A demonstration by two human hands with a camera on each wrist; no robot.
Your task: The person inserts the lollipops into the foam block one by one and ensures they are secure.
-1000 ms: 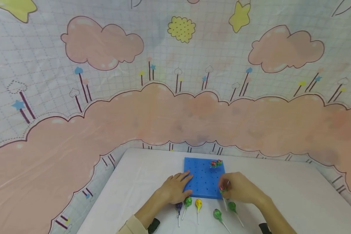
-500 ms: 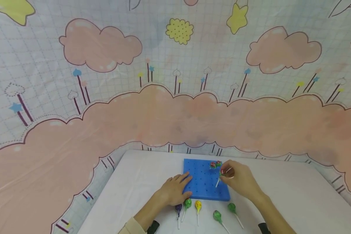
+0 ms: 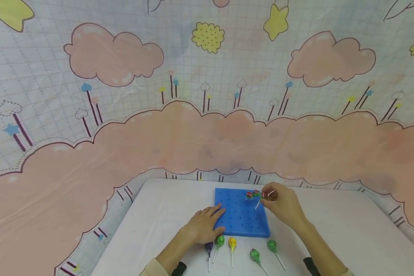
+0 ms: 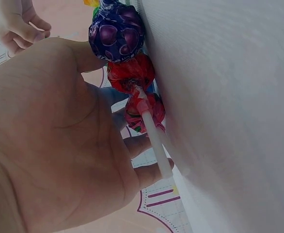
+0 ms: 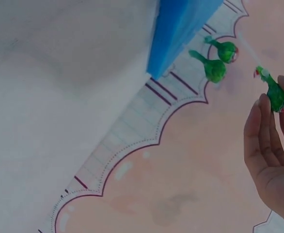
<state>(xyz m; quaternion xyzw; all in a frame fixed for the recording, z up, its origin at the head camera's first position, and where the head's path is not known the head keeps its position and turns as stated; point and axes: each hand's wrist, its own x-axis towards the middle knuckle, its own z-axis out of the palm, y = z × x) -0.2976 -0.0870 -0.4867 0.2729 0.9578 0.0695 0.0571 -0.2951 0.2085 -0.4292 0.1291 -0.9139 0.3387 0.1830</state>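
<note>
A blue board (image 3: 239, 214) dotted with small holes lies on the white table. My left hand (image 3: 202, 225) rests along its left edge, fingers spread. My right hand (image 3: 283, 202) pinches a lollipop (image 5: 277, 96) by its green and red wrapped head, its white stick slanting down over the board's far right corner. Beside it, two green and red lollipops (image 3: 249, 194) stand in the board. The left wrist view shows red lollipops (image 4: 131, 73) close to my left palm, hidden from the head view, and a purple lollipop (image 4: 117, 33) by the thumb.
In front of the board lie a green lollipop (image 3: 219, 241), a yellow lollipop (image 3: 232, 243) and two more green lollipops (image 3: 271, 245) toward the right. Behind the white table (image 3: 179, 199) hangs a cloud-patterned cloth (image 3: 193, 142).
My right hand has carried the lollipop from the board's near right corner to the far right corner, next to the two standing ones. My left hand has stayed on the board's left edge.
</note>
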